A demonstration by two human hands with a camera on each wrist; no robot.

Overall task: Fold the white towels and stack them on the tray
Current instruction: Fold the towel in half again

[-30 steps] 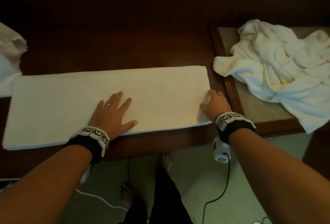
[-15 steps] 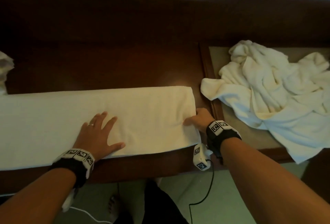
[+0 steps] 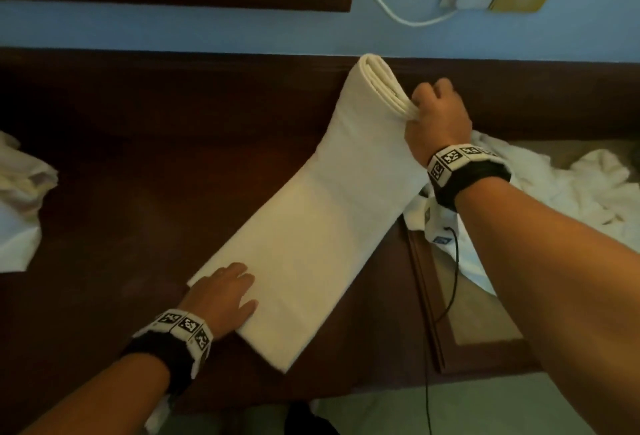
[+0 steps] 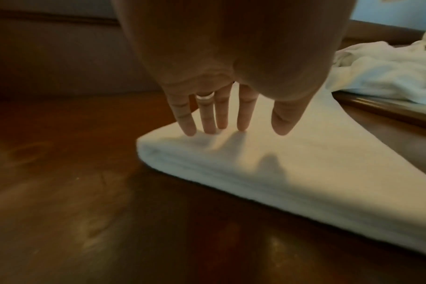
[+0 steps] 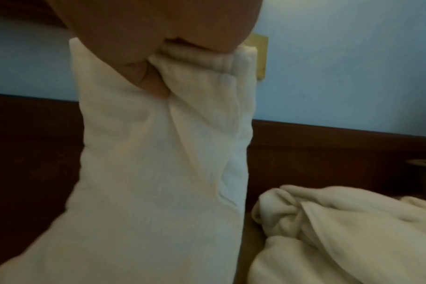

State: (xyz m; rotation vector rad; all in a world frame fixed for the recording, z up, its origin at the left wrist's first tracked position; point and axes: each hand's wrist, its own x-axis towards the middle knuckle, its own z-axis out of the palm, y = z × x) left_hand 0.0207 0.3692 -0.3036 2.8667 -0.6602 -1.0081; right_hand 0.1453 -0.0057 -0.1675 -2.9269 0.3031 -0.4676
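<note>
Mid-fold on one towel. The folded towel (image 3: 311,226) is a long narrow strip running from the lower middle of the head view up to the upper right. Its near end lies flat on the dark wooden worktop (image 3: 156,157); its far end is off the surface.

The right hand (image 3: 438,122) has fingers and thumb curled round that raised end, pinching the stacked layers (edges bunched in the right wrist view). The left hand (image 3: 221,296) is flat, fingers straight, fingertips (image 4: 190,132) pressing the near end down at its corner; it grips nothing.

The tray (image 3: 426,296) sits at the right of the frame, carrying a heap of crumpled towels (image 3: 571,192), not yet folded. More white cloth (image 3: 17,199) at the left edge.

Step in hand, I'd say: doubling the strip over lengthwise. Next move likely calls for carrying the raised end across to meet the pinned end, edges aligned, with the left hand anchoring so the layers don't slide. The tray needs space cleared before stacking.
</note>
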